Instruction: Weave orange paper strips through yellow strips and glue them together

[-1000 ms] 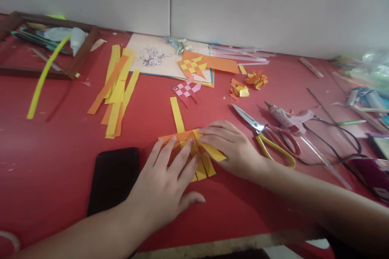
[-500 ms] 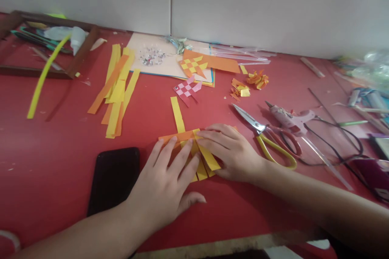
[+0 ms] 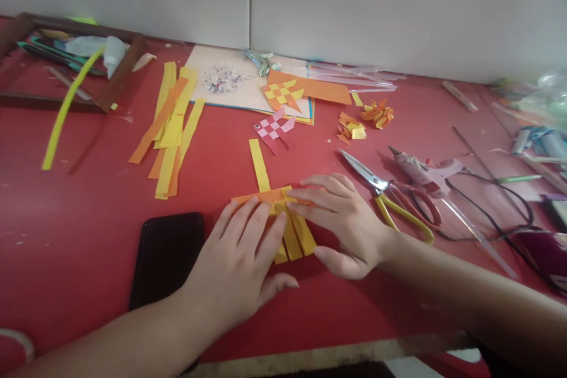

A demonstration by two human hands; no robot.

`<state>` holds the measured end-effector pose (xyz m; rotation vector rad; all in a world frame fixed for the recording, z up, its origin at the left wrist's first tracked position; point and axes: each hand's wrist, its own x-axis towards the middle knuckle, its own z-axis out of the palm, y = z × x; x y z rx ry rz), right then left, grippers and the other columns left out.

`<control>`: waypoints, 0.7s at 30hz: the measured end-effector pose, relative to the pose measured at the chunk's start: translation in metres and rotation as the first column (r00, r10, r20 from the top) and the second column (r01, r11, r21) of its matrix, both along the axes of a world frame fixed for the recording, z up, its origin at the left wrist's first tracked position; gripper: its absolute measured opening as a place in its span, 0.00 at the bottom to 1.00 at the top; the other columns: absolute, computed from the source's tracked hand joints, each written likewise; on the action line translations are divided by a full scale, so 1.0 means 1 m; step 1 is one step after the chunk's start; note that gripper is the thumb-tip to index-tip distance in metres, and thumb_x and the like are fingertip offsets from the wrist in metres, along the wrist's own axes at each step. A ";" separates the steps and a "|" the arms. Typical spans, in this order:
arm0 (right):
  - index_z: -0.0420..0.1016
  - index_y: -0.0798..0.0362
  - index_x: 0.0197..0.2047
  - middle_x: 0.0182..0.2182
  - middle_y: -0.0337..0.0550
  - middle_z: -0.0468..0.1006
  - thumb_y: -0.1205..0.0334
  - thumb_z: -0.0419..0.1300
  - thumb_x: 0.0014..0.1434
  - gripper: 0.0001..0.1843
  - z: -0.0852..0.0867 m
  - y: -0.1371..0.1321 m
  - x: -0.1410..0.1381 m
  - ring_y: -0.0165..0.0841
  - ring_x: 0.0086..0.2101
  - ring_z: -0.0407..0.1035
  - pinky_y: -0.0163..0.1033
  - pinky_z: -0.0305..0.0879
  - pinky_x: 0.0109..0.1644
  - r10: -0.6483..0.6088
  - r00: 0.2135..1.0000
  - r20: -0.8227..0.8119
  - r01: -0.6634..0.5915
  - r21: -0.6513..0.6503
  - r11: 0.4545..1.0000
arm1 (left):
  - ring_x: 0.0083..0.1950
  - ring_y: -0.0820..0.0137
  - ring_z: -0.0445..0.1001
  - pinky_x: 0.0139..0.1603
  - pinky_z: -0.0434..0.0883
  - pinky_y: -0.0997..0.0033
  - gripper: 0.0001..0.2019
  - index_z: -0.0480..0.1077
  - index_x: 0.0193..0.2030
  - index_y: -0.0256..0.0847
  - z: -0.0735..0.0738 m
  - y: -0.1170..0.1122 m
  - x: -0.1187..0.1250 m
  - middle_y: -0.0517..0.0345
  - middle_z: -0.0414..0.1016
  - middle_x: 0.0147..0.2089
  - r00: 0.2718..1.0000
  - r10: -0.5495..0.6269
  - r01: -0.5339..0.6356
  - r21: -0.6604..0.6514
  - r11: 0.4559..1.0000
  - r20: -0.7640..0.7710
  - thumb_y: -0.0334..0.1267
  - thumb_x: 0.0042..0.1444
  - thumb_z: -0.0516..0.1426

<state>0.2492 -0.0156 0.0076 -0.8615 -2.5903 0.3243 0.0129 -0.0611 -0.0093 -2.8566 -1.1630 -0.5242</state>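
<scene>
Yellow paper strips lie side by side on the red table, crossed along their far side by an orange paper strip. One yellow strip sticks out beyond the orange one. My left hand lies on the left part of the weave, fingers stretched and pressing down, thumb apart. On the right side, my right hand rests its fingertips on the strips, fingers spread, its thumb beside the right strip's near end. Both hands hide parts of the weave.
Scissors and a pink glue gun with its cord lie to the right. A black phone is left of my left hand. Farther back are loose paper strips, a pink woven paper fish and a wooden frame.
My right thumb has come out from under the right yellow strip, which now lies flatter beside the others. My left fingers have drawn slightly closer together.
</scene>
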 end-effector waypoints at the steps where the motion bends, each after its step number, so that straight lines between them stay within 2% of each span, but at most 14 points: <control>1: 0.75 0.58 0.51 0.50 0.54 0.76 0.44 0.49 0.59 0.30 0.000 -0.001 0.000 0.50 0.51 0.66 0.58 0.63 0.53 -0.005 1.000 0.000 0.005 -0.006 1.000 | 0.59 0.41 0.66 0.59 0.64 0.39 0.35 0.66 0.61 0.28 0.000 0.000 0.000 0.31 0.68 0.57 1.000 -0.003 0.003 -0.001 1.000 0.012 0.59 0.63 0.46; 3: 0.75 0.57 0.52 0.50 0.52 0.77 0.45 0.47 0.61 0.29 0.000 -0.002 -0.002 0.49 0.51 0.66 0.57 0.63 0.52 -0.027 1.000 0.001 0.027 -0.012 1.000 | 0.58 0.41 0.67 0.58 0.65 0.39 0.35 0.67 0.59 0.27 0.000 0.001 0.000 0.31 0.68 0.56 0.999 -0.011 0.011 -0.002 1.000 0.036 0.59 0.63 0.47; 8: 0.78 0.54 0.45 0.47 0.46 0.80 0.64 0.54 0.61 0.13 -0.007 -0.006 -0.011 0.42 0.48 0.69 0.51 0.64 0.52 -0.159 0.987 0.000 0.159 0.037 0.987 | 0.56 0.42 0.67 0.55 0.68 0.39 0.34 0.67 0.57 0.23 0.008 0.000 -0.001 0.30 0.67 0.54 0.997 -0.011 0.012 -0.014 1.000 0.077 0.57 0.63 0.48; 12: 0.77 0.53 0.43 0.46 0.43 0.81 0.66 0.58 0.59 0.10 -0.013 -0.007 -0.015 0.42 0.46 0.70 0.49 0.65 0.50 -0.181 0.983 -0.023 0.183 0.099 0.978 | 0.55 0.46 0.69 0.54 0.70 0.43 0.19 0.68 0.53 0.26 0.027 0.007 -0.004 0.36 0.71 0.51 0.998 0.055 -0.054 -0.019 0.998 0.025 0.41 0.63 0.53; 14: 0.77 0.52 0.42 0.46 0.43 0.81 0.65 0.58 0.60 0.08 -0.014 -0.007 -0.015 0.42 0.47 0.69 0.49 0.64 0.50 -0.182 0.983 -0.023 0.183 0.110 0.977 | 0.51 0.50 0.72 0.51 0.72 0.46 0.15 0.69 0.51 0.29 0.034 0.019 -0.008 0.40 0.73 0.47 0.991 0.129 -0.126 -0.050 0.991 0.045 0.39 0.63 0.51; 15: 0.77 0.52 0.41 0.46 0.42 0.81 0.65 0.58 0.60 0.08 -0.014 -0.007 -0.015 0.42 0.47 0.69 0.49 0.64 0.51 -0.181 0.983 -0.020 0.182 0.110 0.977 | 0.48 0.53 0.73 0.49 0.73 0.47 0.14 0.69 0.49 0.32 0.035 0.027 -0.010 0.42 0.74 0.46 0.982 0.179 -0.172 -0.122 0.978 0.055 0.39 0.64 0.50; 16: 0.77 0.52 0.40 0.46 0.42 0.81 0.65 0.58 0.60 0.07 -0.014 -0.007 -0.014 0.42 0.47 0.69 0.49 0.64 0.51 -0.179 0.984 -0.018 0.180 0.110 0.977 | 0.47 0.54 0.74 0.47 0.74 0.47 0.14 0.68 0.49 0.34 0.036 0.036 -0.012 0.44 0.74 0.45 0.969 0.235 -0.214 -0.226 0.950 0.070 0.40 0.64 0.49; 18: 0.77 0.52 0.39 0.46 0.42 0.81 0.65 0.57 0.60 0.07 -0.013 -0.007 -0.014 0.42 0.47 0.69 0.49 0.64 0.51 -0.179 0.984 -0.011 0.179 0.103 0.978 | 0.50 0.55 0.74 0.49 0.74 0.48 0.16 0.66 0.51 0.37 0.033 0.056 -0.013 0.45 0.74 0.50 0.933 0.343 -0.253 -0.476 0.843 0.112 0.45 0.63 0.52; 20: 0.77 0.52 0.40 0.46 0.42 0.81 0.65 0.57 0.60 0.08 -0.013 -0.008 -0.013 0.42 0.47 0.69 0.49 0.64 0.50 -0.179 0.984 -0.005 0.178 0.097 0.979 | 0.56 0.54 0.72 0.53 0.72 0.48 0.22 0.62 0.57 0.40 0.030 0.074 -0.011 0.43 0.69 0.57 0.884 0.438 -0.209 -0.699 0.684 0.164 0.49 0.59 0.55; 21: 0.77 0.53 0.40 0.46 0.42 0.80 0.65 0.57 0.60 0.08 -0.013 -0.008 -0.013 0.42 0.47 0.69 0.49 0.64 0.50 -0.178 0.984 -0.005 0.178 0.097 0.979 | 0.58 0.54 0.70 0.54 0.72 0.48 0.26 0.60 0.59 0.40 0.030 0.082 -0.008 0.41 0.66 0.61 0.836 0.508 -0.164 -0.789 0.592 0.208 0.48 0.57 0.57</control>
